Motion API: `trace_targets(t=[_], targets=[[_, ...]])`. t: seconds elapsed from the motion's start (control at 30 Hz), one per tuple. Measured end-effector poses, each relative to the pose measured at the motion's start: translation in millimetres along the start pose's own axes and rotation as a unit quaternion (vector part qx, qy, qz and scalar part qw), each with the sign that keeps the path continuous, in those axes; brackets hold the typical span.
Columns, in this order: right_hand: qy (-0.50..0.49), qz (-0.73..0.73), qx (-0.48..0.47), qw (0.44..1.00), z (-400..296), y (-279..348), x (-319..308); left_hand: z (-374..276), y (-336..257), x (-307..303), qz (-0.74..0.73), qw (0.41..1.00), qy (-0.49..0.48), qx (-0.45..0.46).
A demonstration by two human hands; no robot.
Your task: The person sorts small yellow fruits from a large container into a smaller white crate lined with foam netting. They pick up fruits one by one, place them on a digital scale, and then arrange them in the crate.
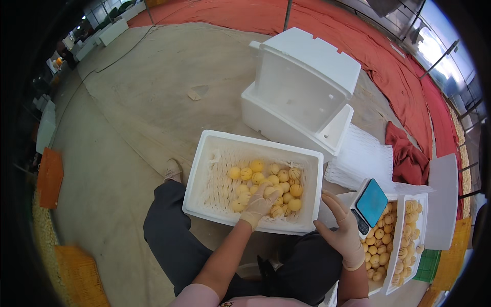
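Before me stands a white foam box [193, 184] lined with white foam netting [218, 192]. Round yellow fruits [294, 204], several with dark streaks, fill its middle and right side. My left hand [257, 205], in a thin pale glove, reaches over the near wall, fingertips among the fruits. Whether it grips one is hidden. Gloved likewise, my right hand [340, 226] is held just outside the box's right wall, fingers apart and nothing in it. Beside it, a digital scale [371, 203] with a blue top rests over a second foam box of fruits [378, 249].
Two white foam boxes [303, 84] are stacked behind the fruit box. Foam netting sheets [356, 157] and a red cloth [406, 157] lie to their right. Another foam container of fruits [406, 245] is at far right. Orange crates [50, 178] stand left on the sheeted floor [126, 115].
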State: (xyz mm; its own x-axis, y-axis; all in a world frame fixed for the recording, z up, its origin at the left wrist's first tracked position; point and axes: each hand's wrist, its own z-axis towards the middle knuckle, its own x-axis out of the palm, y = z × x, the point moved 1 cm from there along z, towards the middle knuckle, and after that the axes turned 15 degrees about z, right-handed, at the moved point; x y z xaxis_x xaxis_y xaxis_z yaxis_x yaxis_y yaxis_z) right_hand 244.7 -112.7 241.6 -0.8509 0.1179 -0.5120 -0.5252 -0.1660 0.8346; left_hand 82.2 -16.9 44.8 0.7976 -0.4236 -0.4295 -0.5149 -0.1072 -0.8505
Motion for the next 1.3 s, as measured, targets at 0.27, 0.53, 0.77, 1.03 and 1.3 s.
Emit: trace_targets(t=[0.27, 0.53, 0.77, 1.03, 1.3], targets=[[-0.486, 0.181, 0.11, 0.848, -133.1, -70.9, -93.6, 52.7, 43.0, -9.2, 0.255, 0.966, -0.027, -0.011], [-0.637, 0.179, 0.257, 0.704, -275.7, -203.5, -145.0, 70.5, 111.1, -18.4, 0.438, 0.896, -0.066, 0.028], [-0.285, -0.085, 0.55, 0.781, -269.6, -301.0, -95.0, 76.9, 129.7, -34.1, 0.405, 0.913, -0.055, -0.02], [-0.178, 0.027, 0.606, 0.775, -272.3, -324.6, -71.4, 59.4, 125.3, -44.2, 0.207, 0.973, -0.081, -0.06], [-0.46, 0.609, 0.407, 0.501, -331.6, -338.1, -53.3, 48.8, 74.0, -27.4, 0.249, 0.958, -0.132, -0.055]])
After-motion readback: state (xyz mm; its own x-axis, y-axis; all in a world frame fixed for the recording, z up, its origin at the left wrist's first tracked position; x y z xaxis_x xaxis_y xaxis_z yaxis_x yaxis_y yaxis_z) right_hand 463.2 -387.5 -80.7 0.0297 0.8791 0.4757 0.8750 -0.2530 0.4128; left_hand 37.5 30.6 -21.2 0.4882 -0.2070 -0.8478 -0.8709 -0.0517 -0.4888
